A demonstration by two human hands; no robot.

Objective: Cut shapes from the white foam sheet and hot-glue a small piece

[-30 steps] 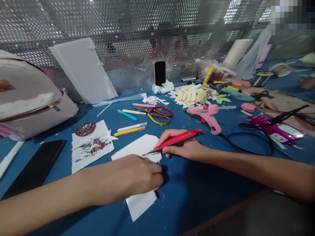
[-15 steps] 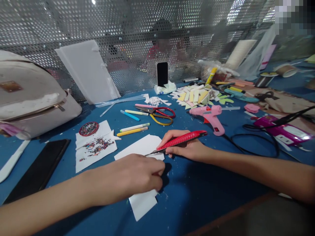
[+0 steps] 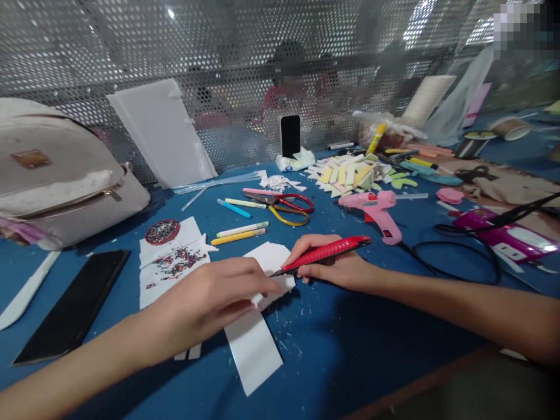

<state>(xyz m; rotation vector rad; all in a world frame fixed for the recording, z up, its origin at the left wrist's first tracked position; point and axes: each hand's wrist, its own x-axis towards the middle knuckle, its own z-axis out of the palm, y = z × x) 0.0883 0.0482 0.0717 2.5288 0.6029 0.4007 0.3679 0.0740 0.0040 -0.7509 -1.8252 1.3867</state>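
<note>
My right hand (image 3: 335,265) grips a red craft knife (image 3: 324,255), its blade pointing left and down onto a white sheet (image 3: 269,256). Close to the blade tip, my left hand (image 3: 227,291) reaches across the sheet with fingers drawn together around a small white piece (image 3: 258,300); its far end is hidden by the fingers. A white strip (image 3: 254,353) lies below my left fingers, angled toward the table's near edge. Two small white scraps (image 3: 189,353) show under my left wrist.
Scissors (image 3: 289,204), several markers (image 3: 238,235) and a paper with colourful bits (image 3: 175,262) lie beyond my hands. A pink glue gun (image 3: 374,210) with a black cord is to the right. A backpack (image 3: 65,175) and a black phone-like slab (image 3: 70,306) are at left.
My left hand has lifted and shifted left, its fingers straightening from a curled press. More of the white strip beneath shows. The knife stays in my right hand, nearly in place.
</note>
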